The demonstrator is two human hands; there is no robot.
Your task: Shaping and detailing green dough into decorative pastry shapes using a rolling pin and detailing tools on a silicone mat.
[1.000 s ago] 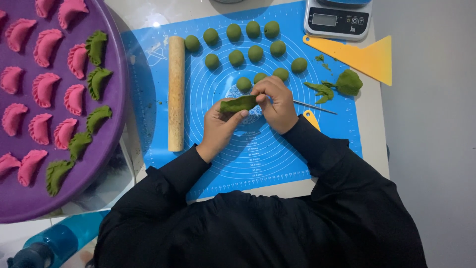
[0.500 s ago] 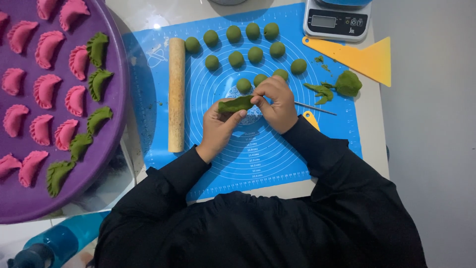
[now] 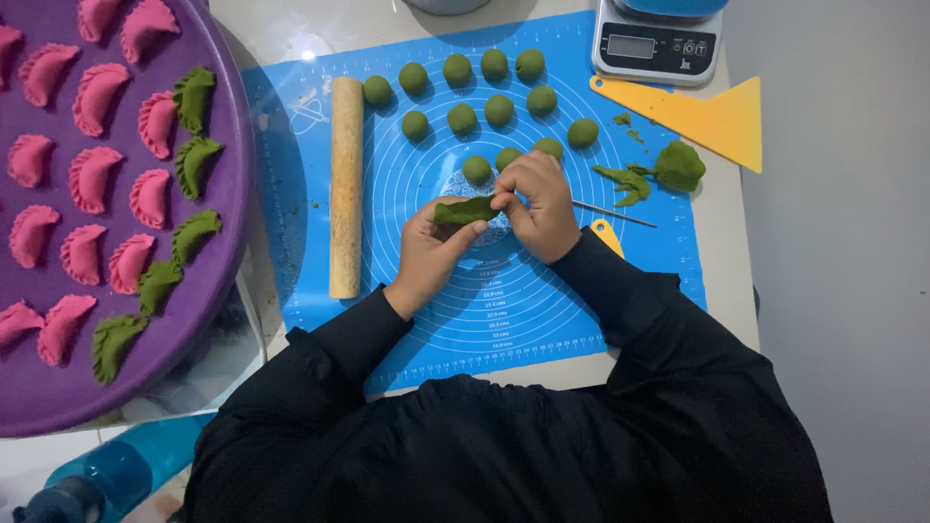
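Left hand (image 3: 426, 254) + right hand (image 3: 536, 206) pinch green dumpling (image 3: 464, 210) over blue mat (image 3: 436, 300), white table (image 3: 291, 29).

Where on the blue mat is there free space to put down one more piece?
Free: the mat strip between the hands and its near edge, and the strip between the rolling pin and the left hand. Crowded: the far part with the dough balls, and the right side with scraps.
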